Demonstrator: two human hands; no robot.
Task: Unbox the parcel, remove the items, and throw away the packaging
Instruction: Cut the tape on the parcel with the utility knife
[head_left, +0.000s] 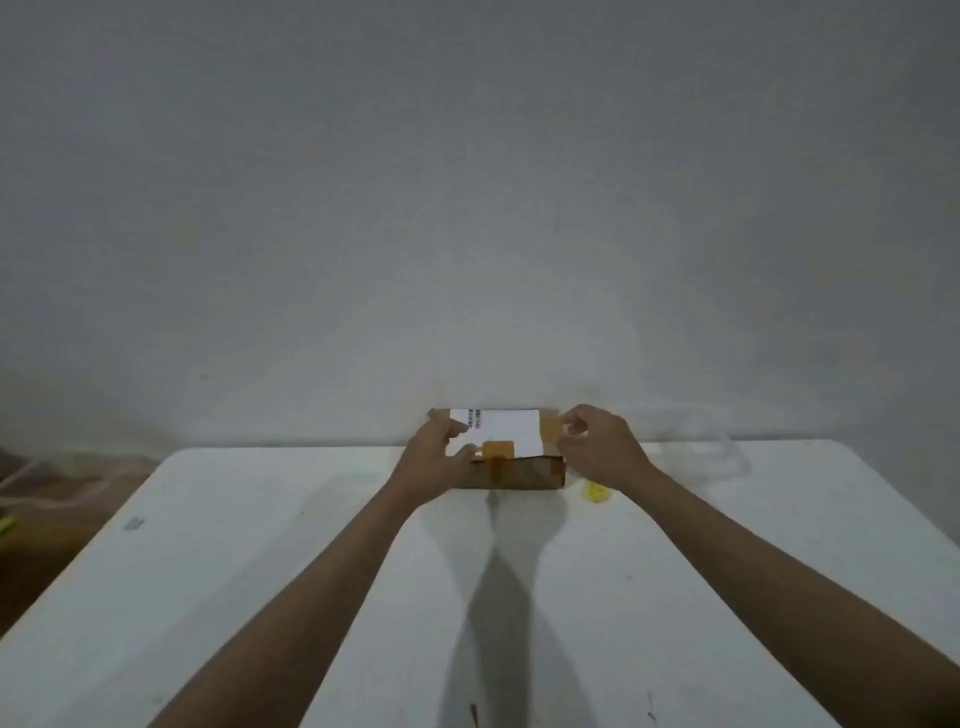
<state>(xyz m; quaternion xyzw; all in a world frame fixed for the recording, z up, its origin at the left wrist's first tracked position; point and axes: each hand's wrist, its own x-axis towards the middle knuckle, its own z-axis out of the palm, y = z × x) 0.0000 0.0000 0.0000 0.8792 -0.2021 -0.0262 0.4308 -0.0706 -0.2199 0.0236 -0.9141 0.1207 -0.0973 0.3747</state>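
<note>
A brown cardboard parcel lies at the far edge of the white table, against the wall. A white shipping label with a barcode covers its top, and strips of brown tape cross the lid. My left hand grips the parcel's left end, thumb on top of the label. My right hand is at the right end, its fingers pinching a piece of tape on the top right corner. The parcel's lid is closed.
A small yellow object lies on the table just right of the parcel. A clear plastic wrapper sits at the far right by the wall. Brown floor with cords shows beyond the table's left edge.
</note>
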